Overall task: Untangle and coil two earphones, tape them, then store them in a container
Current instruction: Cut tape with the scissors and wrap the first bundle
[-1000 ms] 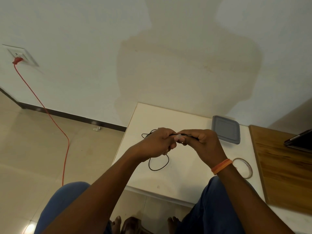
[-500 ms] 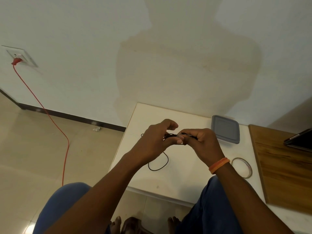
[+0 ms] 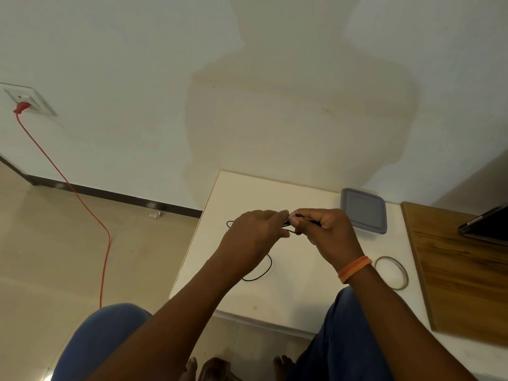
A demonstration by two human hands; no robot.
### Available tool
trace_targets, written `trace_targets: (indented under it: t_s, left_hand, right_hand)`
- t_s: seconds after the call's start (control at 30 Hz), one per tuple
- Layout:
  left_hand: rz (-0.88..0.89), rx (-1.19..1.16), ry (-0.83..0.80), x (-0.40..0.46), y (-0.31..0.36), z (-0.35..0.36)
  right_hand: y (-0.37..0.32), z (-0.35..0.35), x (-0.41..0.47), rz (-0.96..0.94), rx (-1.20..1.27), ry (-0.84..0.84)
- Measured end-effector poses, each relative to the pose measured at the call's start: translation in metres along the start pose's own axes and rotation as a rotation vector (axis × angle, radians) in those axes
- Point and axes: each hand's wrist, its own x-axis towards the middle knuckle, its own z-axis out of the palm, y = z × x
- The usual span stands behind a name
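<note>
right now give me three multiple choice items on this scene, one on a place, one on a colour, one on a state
1. Where is the tape roll?
A. on the white table, by the right wrist
B. on the floor
C. on the container lid

2. What colour is the wristband?
A. green
B. orange
C. black

3. What is the state of the container?
A. open
B. lidded
C. tipped over

A: it lies flat on the table. B: orange band on the right wrist. B: the grey lid sits on it.
</note>
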Motion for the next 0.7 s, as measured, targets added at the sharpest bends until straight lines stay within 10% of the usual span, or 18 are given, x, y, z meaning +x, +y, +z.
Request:
trace_targets:
  t_s: [0.7]
  left_hand:
    - [-0.338, -0.399, 0.060, 0.001, 0.012, -0.001]
  right_hand:
    - [-0.007, 0.000, -0.002, -0.019, 0.164, -0.027]
